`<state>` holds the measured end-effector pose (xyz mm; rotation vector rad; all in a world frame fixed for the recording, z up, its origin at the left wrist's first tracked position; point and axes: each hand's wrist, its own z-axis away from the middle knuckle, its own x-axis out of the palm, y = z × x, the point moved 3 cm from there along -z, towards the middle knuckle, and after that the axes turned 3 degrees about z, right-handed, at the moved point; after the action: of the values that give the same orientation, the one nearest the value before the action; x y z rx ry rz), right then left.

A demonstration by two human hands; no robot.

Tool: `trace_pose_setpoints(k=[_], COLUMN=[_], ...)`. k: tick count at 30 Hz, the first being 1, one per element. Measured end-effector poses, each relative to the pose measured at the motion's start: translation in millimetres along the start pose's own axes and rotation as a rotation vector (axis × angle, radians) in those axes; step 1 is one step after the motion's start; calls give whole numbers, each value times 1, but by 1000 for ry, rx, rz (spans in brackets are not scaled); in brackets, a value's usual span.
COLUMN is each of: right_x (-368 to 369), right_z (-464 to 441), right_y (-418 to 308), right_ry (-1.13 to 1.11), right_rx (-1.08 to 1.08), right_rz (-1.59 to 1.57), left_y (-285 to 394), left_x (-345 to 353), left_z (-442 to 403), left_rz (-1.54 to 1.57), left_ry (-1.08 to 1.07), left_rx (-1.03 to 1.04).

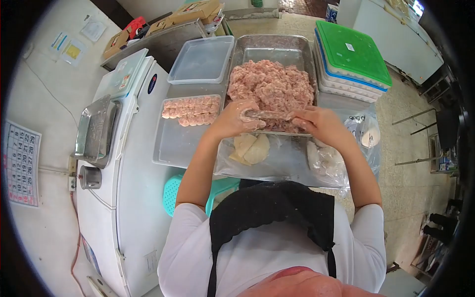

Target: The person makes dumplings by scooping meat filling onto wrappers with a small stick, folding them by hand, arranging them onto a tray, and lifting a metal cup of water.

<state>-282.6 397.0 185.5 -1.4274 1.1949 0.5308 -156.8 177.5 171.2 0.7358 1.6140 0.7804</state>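
Observation:
A deep metal pan [273, 39] holds a large mound of raw minced meat [271, 84]. Over its near edge, my right hand [316, 123] grips one end of a narrow, meat-smeared spreading stick [274, 115]. The stick's other end reaches my left hand [238, 119], whose fingers are curled; what lies in its palm is hidden. Just below my left hand, a stack of thin round dough wrappers [252, 148] rests on clear plastic. To the left, filled meat dumplings [192, 110] sit in rows in a shallow plastic tray [166, 143].
Stacked trays with a green lid [351, 52] stand right of the pan. A translucent plastic lid or tray [202, 59] lies at the back left. Bagged dough [324, 161] is near my right forearm. A white freezer [141, 198] borders the left, with a turquoise stool [173, 194] beside it.

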Motion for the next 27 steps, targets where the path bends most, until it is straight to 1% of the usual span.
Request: trace_pose_setpoints(k=[1, 2, 4, 5, 7, 8, 10, 11, 13, 14, 16, 17, 19, 22, 25, 26, 27], right_x=[-10, -9, 16, 26, 14, 9, 15, 19, 59, 79, 94, 99, 101, 102, 110, 117, 118], right_z=[-5, -7, -16, -20, -33, -41, -49, -53, -61, -64, -66, -65, -53, -19, 37, 58, 71], right_y=[-11, -33, -45, -51, -67, -75, -106, -120, -124, -125, -126, -125, -117, -93, -65, -52, -52], right_ry=[25, 94, -5, -52, -116, -148, -14, 50, -30, -70, -6, 24, 88, 141, 193, 222, 244], right_rx=[0, 23, 46, 58, 114, 139, 64, 31, 77, 98, 121, 131, 212, 354, 654, 764, 828], right_rz=[119, 184, 181, 183, 257, 294, 172, 112, 62, 35, -2, -22, -66, -113, -305, -345, -407], left_y=[-5, -11, -19, -24, -14, -23, -42, -48, -52, -64, -91, -106, -129, -181, -261, -270, -274], left_x=[-5, -13, -28, -35, -52, -59, -72, -78, -91, -95, -106, -115, -140, -173, -182, -181, -176], left_z=[6, 10, 19, 26, 41, 50, 66, 73, 83, 89, 100, 108, 131, 171, 204, 207, 209], left_rz=[38, 40, 47, 15, -46, -14, 55, 88, 158, 170, 190, 204, 234, 54, -126, -205, -284], left_ry=[17, 12, -8, 15, 70, 68, 56, 74, 112, 136, 192, 166, 105, 318, 379, 420, 458], left_rx=[-98, -40, 73, 47, -6, -46, -125, -124, -120, -126, -141, -210, -350, -371, -326, -340, -353])
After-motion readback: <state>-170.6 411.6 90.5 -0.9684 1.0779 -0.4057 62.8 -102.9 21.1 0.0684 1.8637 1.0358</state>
